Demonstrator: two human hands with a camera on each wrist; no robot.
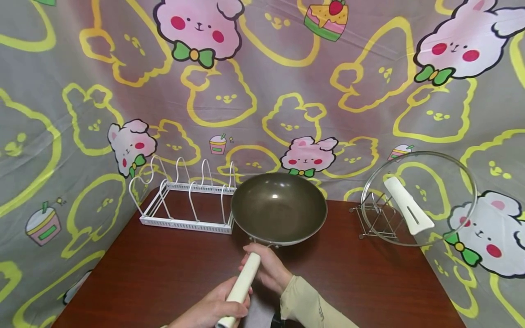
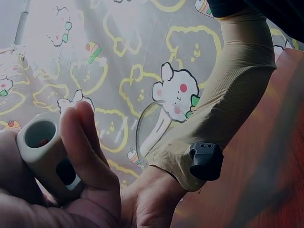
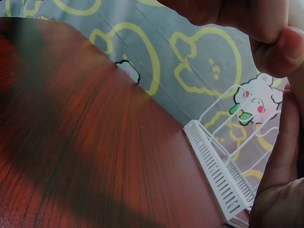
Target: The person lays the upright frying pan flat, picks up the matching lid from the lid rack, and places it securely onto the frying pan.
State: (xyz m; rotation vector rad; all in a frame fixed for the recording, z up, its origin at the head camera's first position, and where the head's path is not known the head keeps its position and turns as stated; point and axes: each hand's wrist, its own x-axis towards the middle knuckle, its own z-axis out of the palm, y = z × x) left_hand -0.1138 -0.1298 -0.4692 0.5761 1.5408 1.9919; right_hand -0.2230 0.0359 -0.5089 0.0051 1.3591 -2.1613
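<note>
Partly hidden: right grip (image 1: 268,269), fingers wrapping behind the handle (image 1: 247,275) near the pan (image 1: 279,207). Left grip (image 1: 219,304) clenched around the handle's lower part, forearm cut off. Pan just right of white rack (image 1: 186,224); can't tell if touching surface (image 1: 348,273). Only left wrist view looks into the handle's hollow end (image 2: 45,159).

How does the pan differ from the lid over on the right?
The pan is dark and opaque inside; the lid is clear, with a thin rim. The left hand grips the pan's cream handle, while no hand touches the lid, which stands at a small wire rack. Both are round with pale handles.
</note>
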